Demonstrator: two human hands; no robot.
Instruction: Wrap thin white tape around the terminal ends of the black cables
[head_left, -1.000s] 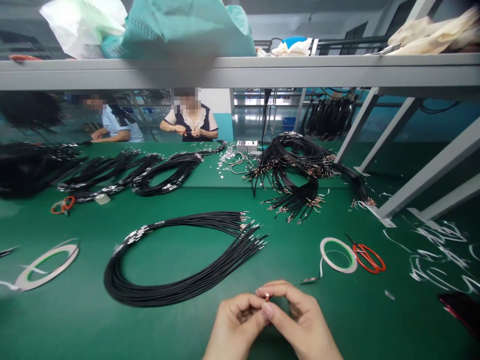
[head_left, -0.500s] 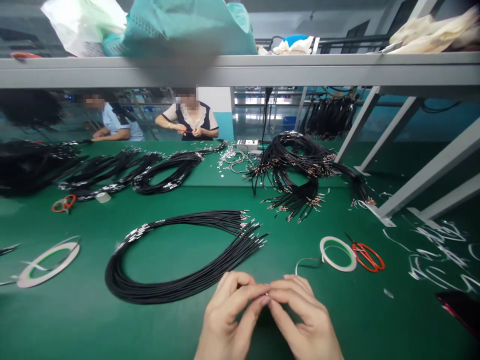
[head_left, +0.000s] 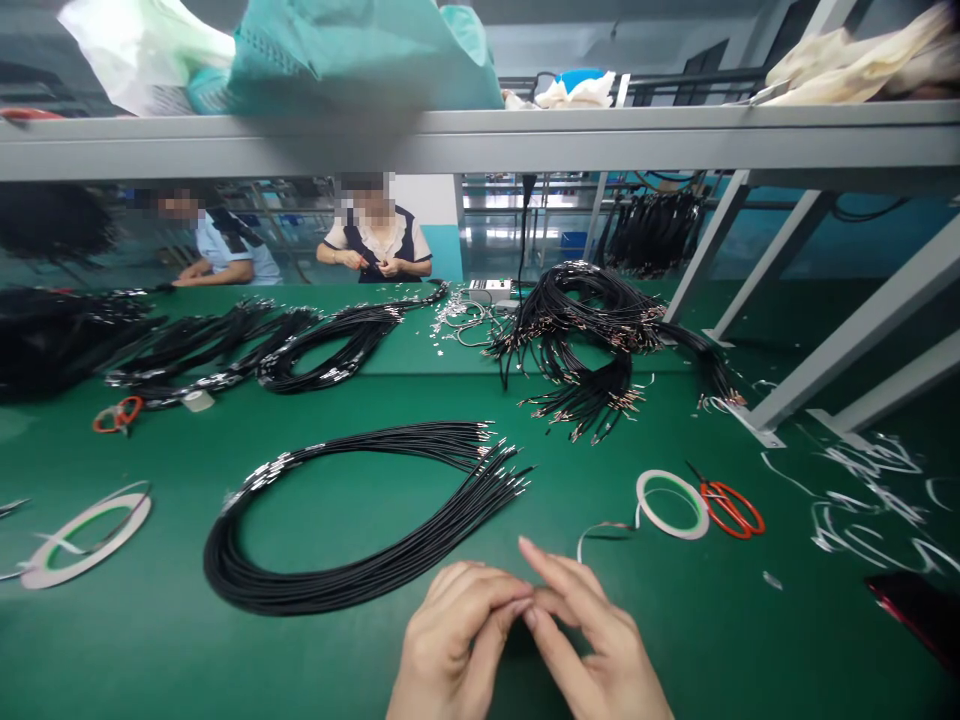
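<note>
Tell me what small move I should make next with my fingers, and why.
Probably pause and check what your left hand and right hand hold: they meet at the fingertips, and anything pinched there is hidden. The white tape roll and orange-handled scissors lie close by on the right.

A wire-harness workshop: black cable bundles cover green benches.

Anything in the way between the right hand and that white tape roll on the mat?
Only a thin curled strip trailing from the tape roll lies between them, on the green mat, short of the right hand. Nothing else visible stands in the way.
</note>
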